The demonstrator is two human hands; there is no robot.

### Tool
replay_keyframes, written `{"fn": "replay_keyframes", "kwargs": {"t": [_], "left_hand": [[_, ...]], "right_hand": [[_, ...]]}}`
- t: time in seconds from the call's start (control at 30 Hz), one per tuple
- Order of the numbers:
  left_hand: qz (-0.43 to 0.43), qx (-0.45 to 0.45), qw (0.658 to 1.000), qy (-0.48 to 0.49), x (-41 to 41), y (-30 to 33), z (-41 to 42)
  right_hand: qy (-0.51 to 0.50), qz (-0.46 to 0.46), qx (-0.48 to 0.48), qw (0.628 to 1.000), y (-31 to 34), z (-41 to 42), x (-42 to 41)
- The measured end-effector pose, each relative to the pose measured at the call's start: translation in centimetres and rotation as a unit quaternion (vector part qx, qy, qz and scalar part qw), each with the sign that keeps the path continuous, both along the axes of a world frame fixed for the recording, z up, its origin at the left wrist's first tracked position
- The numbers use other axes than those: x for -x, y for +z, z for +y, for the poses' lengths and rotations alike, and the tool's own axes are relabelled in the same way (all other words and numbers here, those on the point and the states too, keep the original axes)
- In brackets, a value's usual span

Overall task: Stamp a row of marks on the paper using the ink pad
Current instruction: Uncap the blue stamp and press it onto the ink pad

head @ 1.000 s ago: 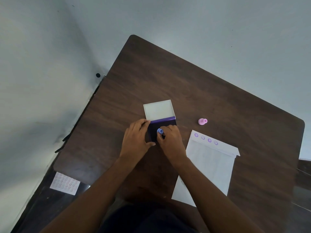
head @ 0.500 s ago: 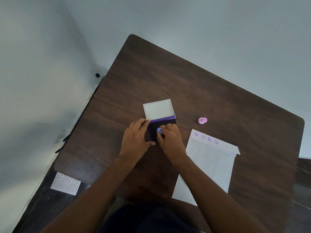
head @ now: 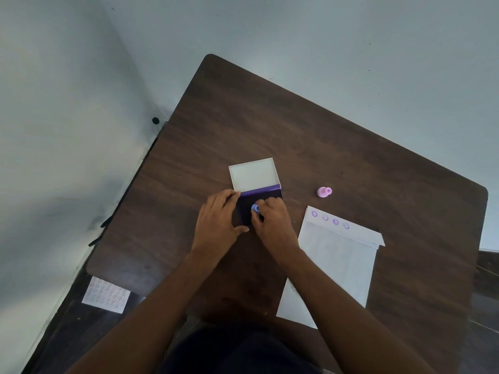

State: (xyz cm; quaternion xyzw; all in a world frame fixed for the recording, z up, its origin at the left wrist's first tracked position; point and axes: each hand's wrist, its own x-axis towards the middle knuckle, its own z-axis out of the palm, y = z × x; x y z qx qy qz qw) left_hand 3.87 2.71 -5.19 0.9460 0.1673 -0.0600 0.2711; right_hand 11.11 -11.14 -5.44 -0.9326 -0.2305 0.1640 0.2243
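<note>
An open ink pad (head: 247,205) lies at the middle of the dark wooden table (head: 310,147), its white lid (head: 253,174) folded back. My right hand (head: 272,225) pinches a small blue stamp (head: 255,208) that stands on the dark pad. My left hand (head: 217,225) grips the pad's left side, thumb at its near edge. To the right lies the white paper (head: 334,265), with several purple smiley marks (head: 330,220) in a row along its top strip.
A small pink stamp (head: 324,191) lies on the table beyond the paper. A white sheet of small round stickers (head: 105,295) rests on a lower dark surface at the near left. Grey walls close in at the left and behind the table.
Both hands have stayed at the ink pad; the blue stamp shifted only slightly on the pad.
</note>
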Motion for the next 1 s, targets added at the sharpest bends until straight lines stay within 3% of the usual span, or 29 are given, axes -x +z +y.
{"fn": "replay_keyframes", "kwargs": {"t": [0.6,0.83,0.93,1.0], "left_hand": [[0.036,-0.020,0.999,0.002,-0.2,0.3,-0.4],[0.038,-0.039,0.998,-0.018,-0.2,2.1,-2.0],[-0.023,-0.013,0.993,-0.112,-1.0,2.7,-4.3],[-0.017,0.024,0.982,-0.184,-2.2,3.0,-6.8]], "right_hand": [[-0.006,0.002,-0.028,1.000,0.1,0.0,-0.3],[-0.221,0.002,-0.128,0.967,3.3,-5.2,1.7],[-0.295,-0.032,-0.121,0.947,4.7,-9.0,1.4],[-0.355,-0.031,-0.117,0.927,5.3,-11.4,0.8]]}}
